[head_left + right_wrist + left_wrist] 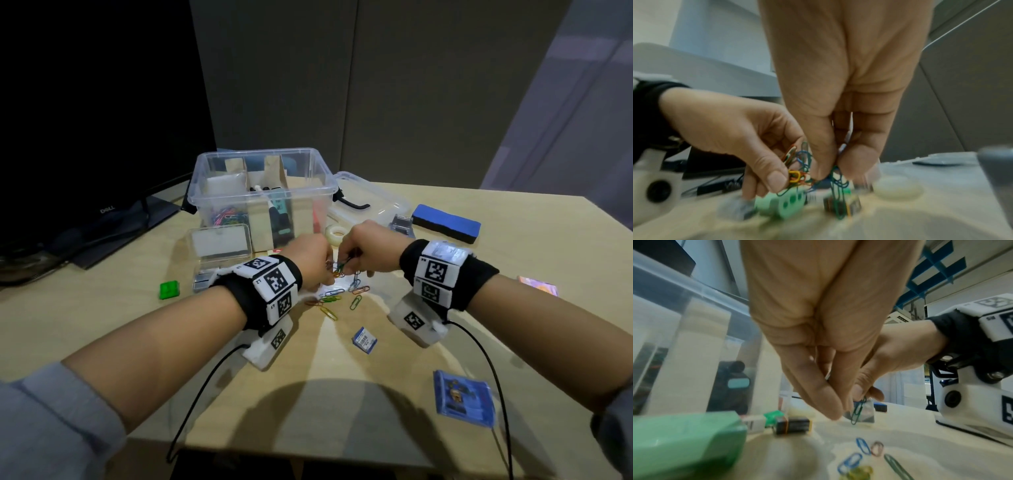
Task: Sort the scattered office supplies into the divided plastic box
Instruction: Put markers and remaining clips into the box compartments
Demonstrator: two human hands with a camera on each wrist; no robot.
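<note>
Both hands meet over a scatter of coloured paper clips (337, 295) on the table, just in front of the clear divided box (262, 192). My left hand (317, 262) pinches a bunch of coloured clips (797, 164) between thumb and fingers. My right hand (356, 253) pinches several tangled green and blue clips (836, 181), and one green clip (858, 409) dangles from its fingertips. The box holds clips in its left compartment, markers in the middle one. Several loose clips (863, 456) lie flat on the table below the hands.
Near the box lie a small clear case (219, 246), a green sharpener (169, 290), a tape roll (337, 233), the box lid (371, 202) and a blue board eraser (445, 222). A small blue packet (364, 340) and a blue card pack (464, 397) lie nearer me. A monitor (85, 120) stands left.
</note>
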